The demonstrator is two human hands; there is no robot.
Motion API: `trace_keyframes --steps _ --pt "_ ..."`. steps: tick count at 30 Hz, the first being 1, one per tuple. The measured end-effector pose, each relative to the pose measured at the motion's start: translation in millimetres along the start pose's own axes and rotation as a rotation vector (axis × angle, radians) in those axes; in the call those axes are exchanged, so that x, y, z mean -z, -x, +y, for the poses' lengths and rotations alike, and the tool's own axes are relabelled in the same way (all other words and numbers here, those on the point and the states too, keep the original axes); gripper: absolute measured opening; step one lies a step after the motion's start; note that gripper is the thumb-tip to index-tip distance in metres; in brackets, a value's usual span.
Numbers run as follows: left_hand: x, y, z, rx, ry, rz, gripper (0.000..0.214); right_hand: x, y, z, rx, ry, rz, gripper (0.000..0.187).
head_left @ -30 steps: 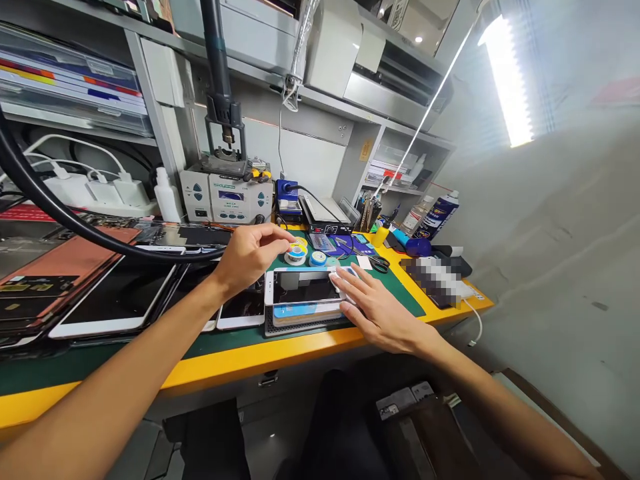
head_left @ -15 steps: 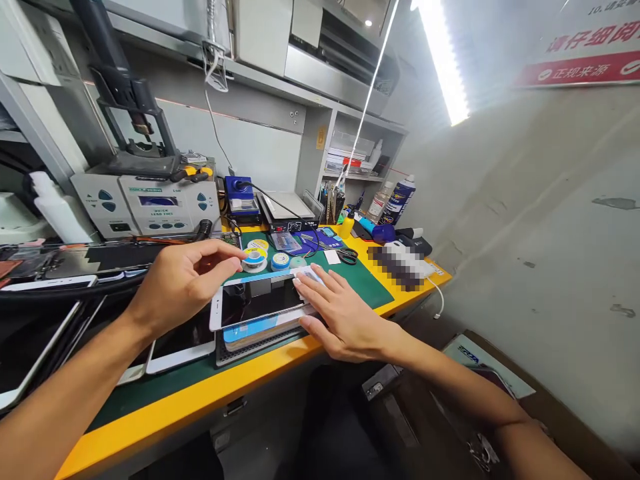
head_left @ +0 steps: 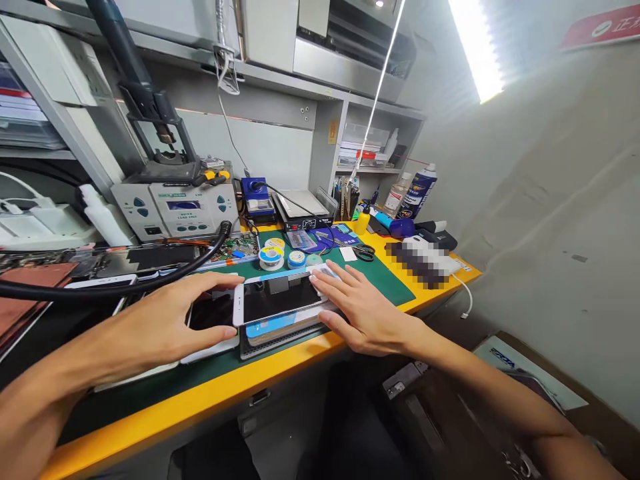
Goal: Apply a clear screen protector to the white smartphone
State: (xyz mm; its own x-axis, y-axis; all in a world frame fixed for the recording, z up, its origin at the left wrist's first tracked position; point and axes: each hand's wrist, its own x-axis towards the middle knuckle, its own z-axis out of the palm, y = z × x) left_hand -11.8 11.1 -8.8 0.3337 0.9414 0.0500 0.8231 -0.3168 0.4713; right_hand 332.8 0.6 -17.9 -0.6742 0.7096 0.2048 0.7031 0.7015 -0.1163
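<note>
A white phone (head_left: 280,299) with a dark screen lies face up on a blue-edged pad over a black heating plate (head_left: 270,341), near the bench's front edge. My right hand (head_left: 367,313) rests flat on the phone's right end, fingers stretched out. My left hand (head_left: 165,327) lies open just left of the phone, fingertips near its left end, over another white phone (head_left: 213,319). Neither hand grips anything.
The yellow-edged bench (head_left: 210,390) carries a green mat. Behind the phone sit solder spools (head_left: 271,257), a grey rework station (head_left: 175,208), a blue soldering station (head_left: 256,193), scissors (head_left: 364,252), spray cans (head_left: 419,190). A black hose (head_left: 100,288) crosses left, above stacked tablets and screens.
My left hand has come down from a pinch above the phone's far left corner and now lies open beside the phone. The camera has swung a little. The right hand stays put.
</note>
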Motion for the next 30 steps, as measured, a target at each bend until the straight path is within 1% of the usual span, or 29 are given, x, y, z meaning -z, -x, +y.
trace_keyframes --steps 4,8,12,15,19,24,27,30 --pt "-8.5 3 -1 -0.019 0.111 0.062 0.079 1 -1 4 0.031 -0.010 0.002 0.063" --pt "-15.8 0 -6 -0.069 0.119 0.089 0.079 -2 2 8 0.051 -0.019 0.015 0.064" --pt "-19.1 0 -7 -0.070 0.150 0.098 0.082 -4 5 7 0.056 -0.007 0.016 0.064" --pt "-19.1 1 -6 -0.053 0.162 0.100 0.082 -4 4 1 0.072 0.017 0.034 0.064" --pt "-19.9 1 -7 -0.044 0.195 0.105 0.082 -7 -1 -15 0.086 0.042 0.050 0.067" --pt "-25.7 -1 -17 -0.042 0.198 0.120 0.078 -14 -11 -33 0.071 0.009 0.055 0.063" --pt "-26.7 -2 -19 -0.036 0.185 0.120 0.073 -15 -11 -32 0.055 -0.019 0.062 0.058" --pt "-23.2 -3 -10 -0.012 0.149 0.140 0.072 -15 -4 -26 0.016 -0.017 0.096 0.056"
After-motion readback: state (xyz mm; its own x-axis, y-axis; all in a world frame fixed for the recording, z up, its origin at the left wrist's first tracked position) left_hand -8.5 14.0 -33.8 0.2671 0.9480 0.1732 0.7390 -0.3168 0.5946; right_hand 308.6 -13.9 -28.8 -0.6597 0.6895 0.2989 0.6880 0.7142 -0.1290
